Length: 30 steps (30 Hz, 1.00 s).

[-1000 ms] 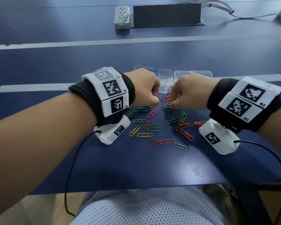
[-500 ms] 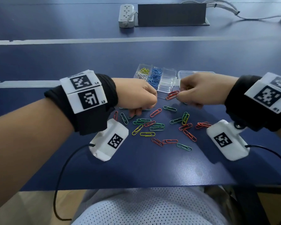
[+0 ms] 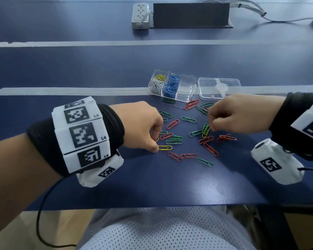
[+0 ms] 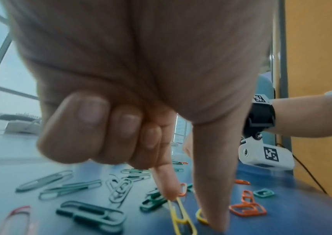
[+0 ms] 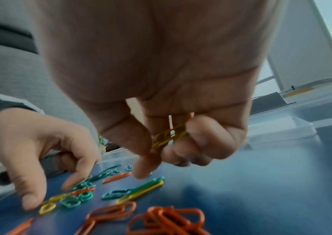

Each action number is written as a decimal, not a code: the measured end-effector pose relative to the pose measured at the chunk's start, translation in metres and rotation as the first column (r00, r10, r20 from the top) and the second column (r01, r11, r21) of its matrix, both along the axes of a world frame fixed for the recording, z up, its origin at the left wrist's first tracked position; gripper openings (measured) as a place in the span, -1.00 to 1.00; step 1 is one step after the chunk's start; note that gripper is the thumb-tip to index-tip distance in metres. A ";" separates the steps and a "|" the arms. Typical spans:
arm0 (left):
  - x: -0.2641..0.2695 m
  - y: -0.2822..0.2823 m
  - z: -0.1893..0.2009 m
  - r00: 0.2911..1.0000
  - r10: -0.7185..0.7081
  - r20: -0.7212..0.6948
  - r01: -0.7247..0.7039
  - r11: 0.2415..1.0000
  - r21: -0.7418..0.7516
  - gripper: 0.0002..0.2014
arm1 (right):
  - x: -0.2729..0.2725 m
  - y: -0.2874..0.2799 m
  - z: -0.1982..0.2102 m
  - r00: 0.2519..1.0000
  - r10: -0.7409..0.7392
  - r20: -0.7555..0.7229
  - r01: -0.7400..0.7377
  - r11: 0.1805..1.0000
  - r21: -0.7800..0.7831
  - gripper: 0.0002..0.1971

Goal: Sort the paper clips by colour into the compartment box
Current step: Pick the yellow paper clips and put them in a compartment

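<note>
From the head view, the left hand (image 3: 143, 127) is down among the loose paper clips (image 3: 188, 136) scattered on the blue worktop (image 3: 152, 181), its thumb tip set at the near end of a yellow clip (image 3: 165, 147) that lies flat with its long axis running left to right. The right hand (image 3: 237, 114) hovers with curled fingers over a green and yellow pair (image 3: 205, 130) lying nearly front to back. Behind the scatter stands the clear compartment box (image 3: 186, 91), with white, yellow and blue clips in its left cells, and its lid (image 3: 219, 87) lies just beside it on the right. Half a second ago both hands were further back, close to the box; they have since come toward the near part of the scatter. The left wrist view shows what the head view hides: the forefinger and thumb (image 4: 211, 182) are stretched down to the worktop on either side of the yellow clip, touching but not lifting it, while the other fingers are curled in. Only the right wrist view shows that the right hand grips a small bunch of yellow clips (image 5: 170, 136) in its curled fingers, with the thumb (image 5: 142, 163) pointing down at the pair below.
</note>
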State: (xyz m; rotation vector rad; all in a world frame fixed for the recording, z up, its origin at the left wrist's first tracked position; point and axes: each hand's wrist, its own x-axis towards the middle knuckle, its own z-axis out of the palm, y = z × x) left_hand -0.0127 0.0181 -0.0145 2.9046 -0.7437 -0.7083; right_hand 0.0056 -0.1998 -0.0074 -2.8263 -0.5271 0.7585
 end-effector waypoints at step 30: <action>-0.008 -0.005 0.003 0.995 0.013 -0.095 -0.020 0.997 -0.079 -0.81 | 0.004 0.009 0.002 0.867 0.475 0.152 -0.434 0.869 -0.238 -0.83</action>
